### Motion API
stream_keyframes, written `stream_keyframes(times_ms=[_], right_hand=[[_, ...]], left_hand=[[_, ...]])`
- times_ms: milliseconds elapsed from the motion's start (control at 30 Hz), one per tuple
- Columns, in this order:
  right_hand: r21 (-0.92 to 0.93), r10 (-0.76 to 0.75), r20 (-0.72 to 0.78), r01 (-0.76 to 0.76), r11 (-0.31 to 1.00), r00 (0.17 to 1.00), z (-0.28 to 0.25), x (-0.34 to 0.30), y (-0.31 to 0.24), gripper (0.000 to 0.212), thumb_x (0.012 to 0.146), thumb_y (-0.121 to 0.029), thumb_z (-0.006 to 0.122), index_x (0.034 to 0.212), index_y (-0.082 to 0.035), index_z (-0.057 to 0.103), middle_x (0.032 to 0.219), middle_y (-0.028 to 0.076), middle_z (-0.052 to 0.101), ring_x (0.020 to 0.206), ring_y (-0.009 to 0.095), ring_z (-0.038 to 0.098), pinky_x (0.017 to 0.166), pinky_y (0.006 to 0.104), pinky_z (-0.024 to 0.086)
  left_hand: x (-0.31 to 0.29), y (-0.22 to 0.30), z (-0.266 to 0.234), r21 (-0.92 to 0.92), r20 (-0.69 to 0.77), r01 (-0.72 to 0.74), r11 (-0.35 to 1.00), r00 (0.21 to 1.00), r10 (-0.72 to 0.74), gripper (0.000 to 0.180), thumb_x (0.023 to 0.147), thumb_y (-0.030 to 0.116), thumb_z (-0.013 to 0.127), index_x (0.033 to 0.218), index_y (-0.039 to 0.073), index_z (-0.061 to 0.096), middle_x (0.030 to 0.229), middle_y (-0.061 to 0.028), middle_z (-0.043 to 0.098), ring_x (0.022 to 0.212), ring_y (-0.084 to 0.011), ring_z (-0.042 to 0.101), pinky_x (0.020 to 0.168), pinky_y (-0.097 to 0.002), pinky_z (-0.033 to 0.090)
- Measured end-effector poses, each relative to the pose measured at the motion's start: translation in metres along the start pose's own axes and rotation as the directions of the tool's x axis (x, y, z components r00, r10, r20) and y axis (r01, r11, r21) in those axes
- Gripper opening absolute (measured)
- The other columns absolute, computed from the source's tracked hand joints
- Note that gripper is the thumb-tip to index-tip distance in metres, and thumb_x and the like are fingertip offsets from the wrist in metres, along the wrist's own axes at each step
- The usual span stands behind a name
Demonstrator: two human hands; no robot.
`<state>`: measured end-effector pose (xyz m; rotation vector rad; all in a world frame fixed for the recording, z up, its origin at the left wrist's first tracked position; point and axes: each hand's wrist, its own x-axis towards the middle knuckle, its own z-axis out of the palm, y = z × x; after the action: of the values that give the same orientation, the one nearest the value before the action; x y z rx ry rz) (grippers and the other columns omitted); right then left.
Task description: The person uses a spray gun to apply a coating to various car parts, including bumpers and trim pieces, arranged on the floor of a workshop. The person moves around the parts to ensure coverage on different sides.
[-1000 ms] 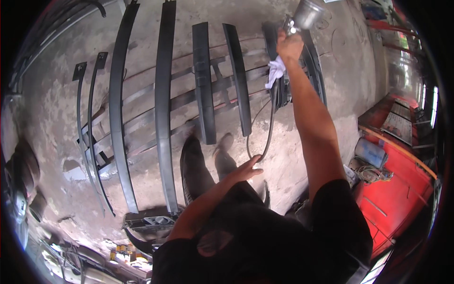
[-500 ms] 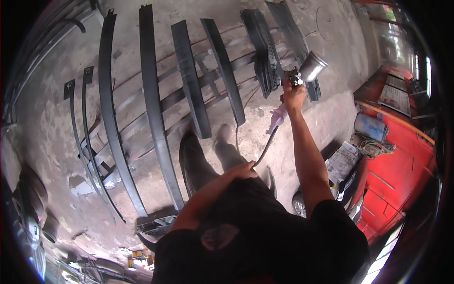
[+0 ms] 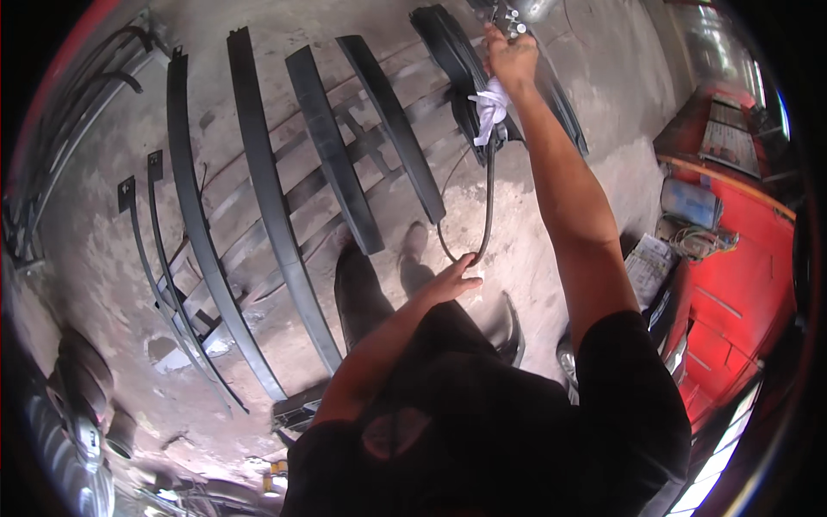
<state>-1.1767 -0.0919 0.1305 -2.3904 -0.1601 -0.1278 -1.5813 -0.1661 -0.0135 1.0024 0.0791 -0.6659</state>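
Note:
My right hand [image 3: 514, 62] is closed round the handle of a spray gun [image 3: 506, 19] at the upper edge, arm stretched out. The gun's metal cup is partly cut off by the frame. Below the grip, a pale lilac cloth [image 3: 491, 105] is wrapped and tied where the black hose [image 3: 491, 194] begins. The hose hangs in a loop down to my left hand [image 3: 450, 281], whose fingers touch its lowest bend while the thumb stands apart. Under the gun lie a ribbed dark trim part [image 3: 452, 52] and another dark panel [image 3: 564, 112], partly hidden by my right arm.
Several long dark grey strips [image 3: 274, 198] lie across a low metal frame [image 3: 250, 237] left of my arms. Two thin strips [image 3: 164, 250] lie farther left. At right are a red panel [image 3: 741, 293], a blue container [image 3: 692, 207] and coiled cable [image 3: 696, 241].
My right hand has carried the spray gun farther away and slightly left, and the cloth and hose followed. My left hand has moved slightly up, its thumb now spread from the hose.

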Motion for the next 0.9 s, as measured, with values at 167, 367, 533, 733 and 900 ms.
stream_keyframes(times_ms=[167,367,533,733,900], right_hand=[[-0.202,-0.008,-0.101,-0.013,0.979,0.995,-0.061,-0.064,0.087,0.041,0.092,-0.033,0.072,0.073,0.002,0.070,0.054,0.011,0.064,0.046,0.021,0.065,0.049,0.0371,0.051],[-0.077,0.505,-0.107,-0.514,0.854,0.856,-0.127,-0.182,0.142,0.034,0.097,-0.027,0.067,0.086,0.005,0.068,0.062,0.008,0.064,0.043,0.018,0.060,0.039,0.0355,0.046],[-0.175,0.517,-0.232,-0.558,0.811,0.824,-0.135,-0.183,0.176,0.033,0.096,-0.027,0.068,0.086,0.004,0.069,0.063,0.009,0.065,0.045,0.019,0.061,0.041,0.0362,0.048],[0.176,0.479,-0.060,-0.463,0.869,0.876,-0.116,-0.127,0.116,0.039,0.091,-0.029,0.072,0.070,0.003,0.067,0.056,0.011,0.063,0.049,0.022,0.065,0.050,0.0376,0.051],[0.111,0.432,-0.102,-0.421,0.900,0.896,-0.122,-0.132,0.138,0.043,0.092,-0.035,0.072,0.076,0.005,0.071,0.053,0.011,0.061,0.045,0.019,0.061,0.045,0.0343,0.047]], left_hand=[[-0.014,-0.007,0.012,0.099,0.128,0.116,0.988,0.983,-0.128,0.078,0.092,0.033,0.074,0.148,-0.005,0.037,0.142,-0.0245,0.054,0.137,-0.0284,0.048,0.111,-0.0365,0.038],[-0.025,-0.051,0.019,0.255,0.310,0.098,0.962,0.934,-0.177,0.070,0.090,0.037,0.074,0.141,-0.002,0.047,0.127,-0.0239,0.062,0.123,-0.0307,0.059,0.105,-0.0377,0.044],[-0.029,-0.060,0.027,0.365,0.204,0.061,0.929,0.968,-0.144,0.077,0.089,0.038,0.074,0.146,-0.003,0.043,0.132,-0.0255,0.060,0.123,-0.0322,0.059,0.105,-0.0378,0.044],[-0.007,-0.034,0.015,0.276,0.080,0.084,0.957,0.991,-0.110,0.079,0.090,0.030,0.074,0.149,-0.005,0.034,0.128,-0.0238,0.060,0.113,-0.0236,0.061,0.096,-0.0341,0.047],[-0.001,-0.031,0.015,0.301,0.127,0.113,0.947,0.979,-0.157,0.077,0.090,0.031,0.074,0.147,-0.006,0.039,0.132,-0.0250,0.059,0.119,-0.0271,0.060,0.099,-0.0347,0.046]])
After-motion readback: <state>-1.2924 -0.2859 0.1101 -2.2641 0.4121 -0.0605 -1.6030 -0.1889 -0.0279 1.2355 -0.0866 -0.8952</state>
